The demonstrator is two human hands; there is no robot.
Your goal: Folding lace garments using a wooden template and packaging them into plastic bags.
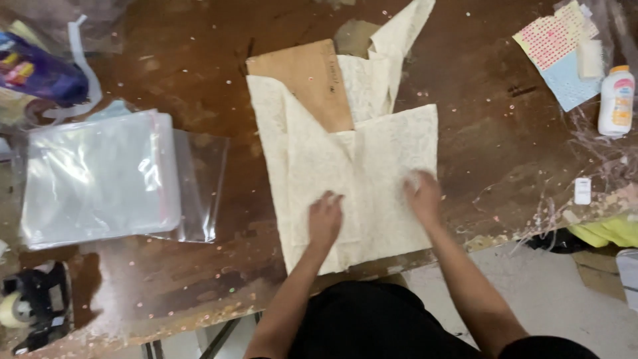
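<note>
Pressing flat on the cream lace fabric, both hands lie palm-down with no closed grip on anything. The left hand rests near the cloth's lower middle, the right hand toward its right edge. The fabric's long axis runs away from the person, over a brown cardboard sheet, along the worktop.

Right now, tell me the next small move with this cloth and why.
Probably smooth the cream lace cloth flat: both the left hand and the right hand press on it, and its upper flap leaves the brown cardboard uncovered.
</note>
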